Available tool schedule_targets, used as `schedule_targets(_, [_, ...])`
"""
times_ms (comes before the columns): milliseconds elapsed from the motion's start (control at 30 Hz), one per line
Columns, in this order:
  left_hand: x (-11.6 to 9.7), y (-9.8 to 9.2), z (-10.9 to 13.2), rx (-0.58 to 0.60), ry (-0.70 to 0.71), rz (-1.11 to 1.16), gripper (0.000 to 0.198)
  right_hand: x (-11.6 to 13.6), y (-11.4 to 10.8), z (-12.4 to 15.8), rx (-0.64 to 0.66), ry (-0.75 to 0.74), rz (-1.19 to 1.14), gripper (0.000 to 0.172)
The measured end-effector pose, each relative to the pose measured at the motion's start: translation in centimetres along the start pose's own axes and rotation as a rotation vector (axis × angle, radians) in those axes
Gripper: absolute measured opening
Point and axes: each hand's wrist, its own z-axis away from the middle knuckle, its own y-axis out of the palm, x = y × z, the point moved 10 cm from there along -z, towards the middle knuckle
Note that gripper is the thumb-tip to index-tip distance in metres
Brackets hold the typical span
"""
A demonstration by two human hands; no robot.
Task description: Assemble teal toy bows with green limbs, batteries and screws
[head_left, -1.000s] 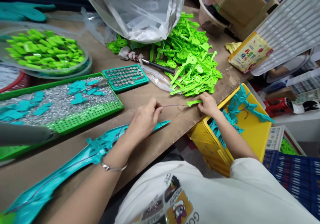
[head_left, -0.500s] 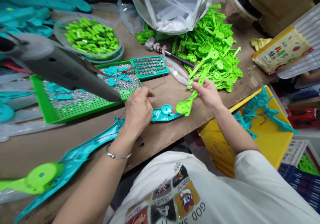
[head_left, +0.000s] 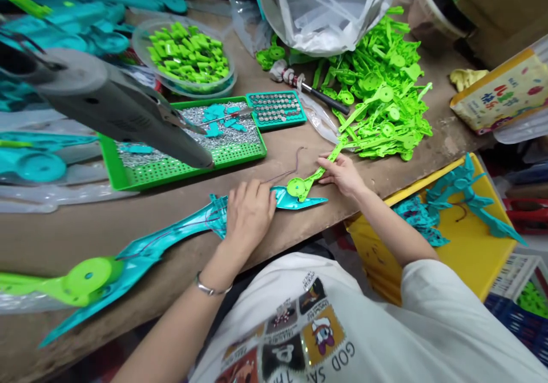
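Note:
My left hand [head_left: 250, 212] is closed over a long turquoise plastic shell [head_left: 171, 232] near its right part, pressing it to the table. In my right hand [head_left: 342, 174], between thumb and fingers, is a bright green plastic arm [head_left: 325, 166]. Its round end lies over the cup at the shell's right end. A similar green piece [head_left: 88, 280] sits on the shell's left end. A thin dark wire [head_left: 282, 174] runs out from behind my left hand onto the table. My left fingertips are partly hidden.
A heap of green arms [head_left: 385, 115] lies beyond my right hand. Left of it are a black-handled tool [head_left: 325, 99], a teal tray of small round metal parts [head_left: 276, 110] and a green screw tray [head_left: 218, 153]. A grey tool [head_left: 128, 109] hangs over that tray. A yellow bin [head_left: 471, 234] stands right.
My right hand has brought the green arm's round end left and down over the shell's cup. My left hand has lowered flatter onto the shell. The view has shifted slightly.

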Motion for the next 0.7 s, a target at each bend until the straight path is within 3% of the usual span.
schedule_targets(300, [2.6, -1.9, 4.0, -0.005, 0.026, 0.022, 0.022, -1.8, 4.1, 1.5, 0.161, 0.171, 0.084, 0.061])
schedule_targets(433, [2.9, -1.9, 4.6, 0.001, 0.025, 0.023, 0.022, -1.5, 4.4, 1.1, 0.213, 0.205, 0.369, 0.048])
schedule_targets(600, [3.1, -2.2, 5.0, -0.031, 0.029, 0.019, 0.021, -0.8, 4.1, 2.2, 0.232, 0.120, 0.826, 0.057])
schedule_targets(700, [3.1, -2.4, 5.0, -0.020, 0.043, 0.028, 0.022, 1.9, 4.6, 3.2, 0.150, -0.112, 1.039, 0.056])
